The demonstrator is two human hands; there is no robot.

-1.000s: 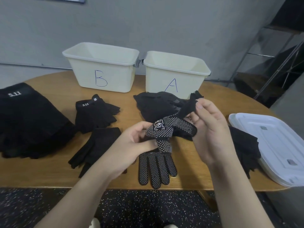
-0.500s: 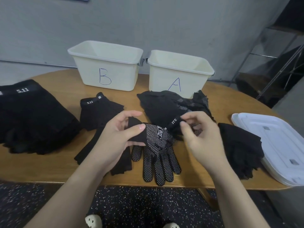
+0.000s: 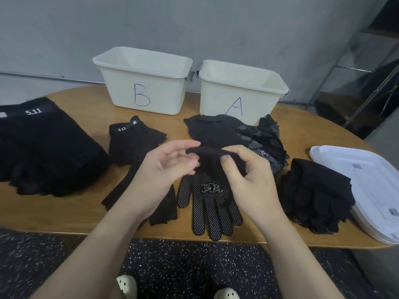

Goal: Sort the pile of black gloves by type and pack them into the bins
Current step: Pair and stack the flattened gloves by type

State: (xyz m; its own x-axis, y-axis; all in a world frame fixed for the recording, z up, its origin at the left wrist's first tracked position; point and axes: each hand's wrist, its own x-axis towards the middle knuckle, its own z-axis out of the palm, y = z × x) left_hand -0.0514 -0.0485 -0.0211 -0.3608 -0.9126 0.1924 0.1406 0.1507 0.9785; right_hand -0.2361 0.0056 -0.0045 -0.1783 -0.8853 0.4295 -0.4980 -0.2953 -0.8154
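A black glove with white grip dots (image 3: 208, 206) lies palm up near the table's front edge, fingers toward me. My right hand (image 3: 248, 178) pinches its raised cuff from above. My left hand (image 3: 164, 169) holds the cuff's left end between forefinger and thumb. Cream bin B (image 3: 164, 93) and bin A (image 3: 216, 104) stand side by side at the back; I see nothing inside them. A heap of dotted gloves (image 3: 241, 132) sits in front of bin A.
A large stack of black 5.11 gloves (image 3: 47, 147) fills the left of the wooden table (image 3: 64, 212). A single 5.11 glove (image 3: 131, 143) and a plain black glove (image 3: 121, 190) lie beside my left hand. Another black pile (image 3: 315, 190) leans on white lids (image 3: 367, 180) at the right edge.
The dotted glove has been turned and laid flat with its fingers toward me. Both hands have come together on its cuff; the right hand came down from the heap.
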